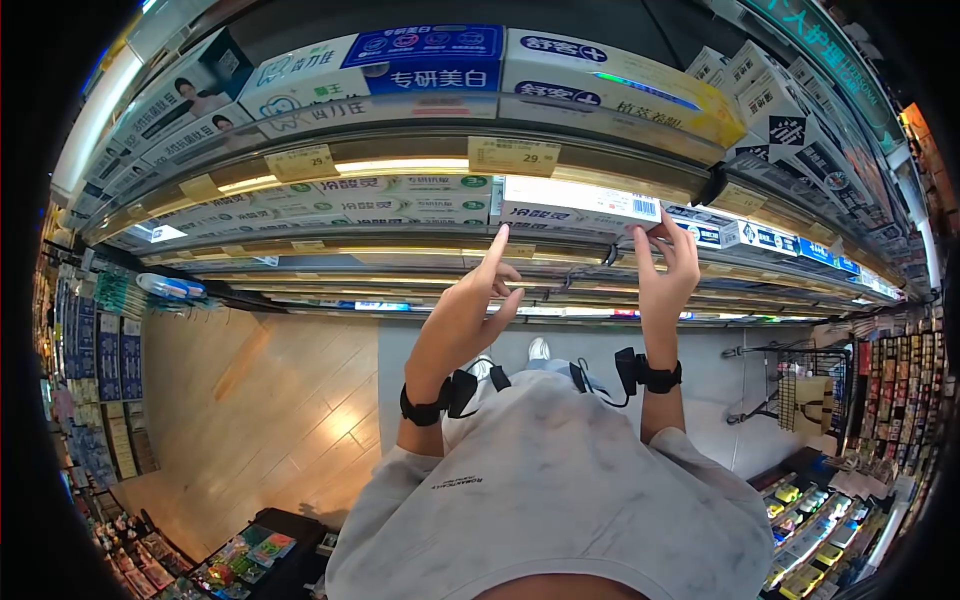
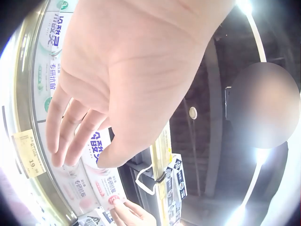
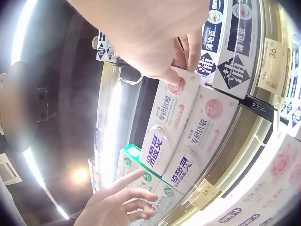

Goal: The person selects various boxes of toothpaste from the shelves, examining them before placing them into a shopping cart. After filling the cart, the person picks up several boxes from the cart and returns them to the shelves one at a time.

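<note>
A white toothpaste box (image 1: 578,192) with pink marks lies on the lit shelf, atop a matching box (image 3: 207,120). At its right end my right hand (image 1: 668,275) pinches it, thumb on the near side and fingertips at the far side. My left hand (image 1: 468,308) is near the box's left end, index finger stretched out and the other fingers loosely bent, holding nothing. In the left wrist view, the palm of that hand covers part of the row. Green-marked toothpaste boxes (image 1: 400,200) are stacked just left of the pink-marked ones.
Above is a shelf of larger toothpaste boxes (image 1: 430,75) behind a clear lip, with price tags (image 1: 513,156) along its edge. Blue-and-white boxes (image 3: 235,52) adjoin on the right. A shopping cart (image 1: 815,390) stands behind on the right, and display racks (image 1: 905,400) line the aisle.
</note>
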Motion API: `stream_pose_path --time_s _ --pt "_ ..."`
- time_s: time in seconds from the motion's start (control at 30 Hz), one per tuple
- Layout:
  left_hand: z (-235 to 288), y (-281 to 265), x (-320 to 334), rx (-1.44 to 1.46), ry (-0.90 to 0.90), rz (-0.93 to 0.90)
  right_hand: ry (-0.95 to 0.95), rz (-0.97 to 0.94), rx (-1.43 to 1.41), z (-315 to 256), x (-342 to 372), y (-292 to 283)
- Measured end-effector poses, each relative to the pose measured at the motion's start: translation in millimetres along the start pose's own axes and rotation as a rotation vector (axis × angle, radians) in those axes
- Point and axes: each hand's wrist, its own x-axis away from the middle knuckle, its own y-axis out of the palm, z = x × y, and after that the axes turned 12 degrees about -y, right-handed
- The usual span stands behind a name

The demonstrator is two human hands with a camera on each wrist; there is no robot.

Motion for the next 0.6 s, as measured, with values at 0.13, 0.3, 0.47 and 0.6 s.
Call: stream_pose_path --time_s 0.13,0.3,0.47,0.6 --pt "-10.0 -2.2 -9.1 -0.028 0.0 -0.068 0.003 0.033 0.022 -3.1 3.8 5.2" --pt "-15.1 1.6 -19.3 -0.105 -0.058 -0.139 0.002 0.045 0.018 -6.1 4.0 9.9" --pt "-15.4 1.7 -17.6 -0.104 -0.05 -0.146 -0.022 0.04 -0.011 -6.3 0.3 13.0" --pt "-16.5 -1.4 -15.0 -0.087 -0.063 -0.158 -0.043 0.033 -0.035 -3.1 -2.0 14.1"
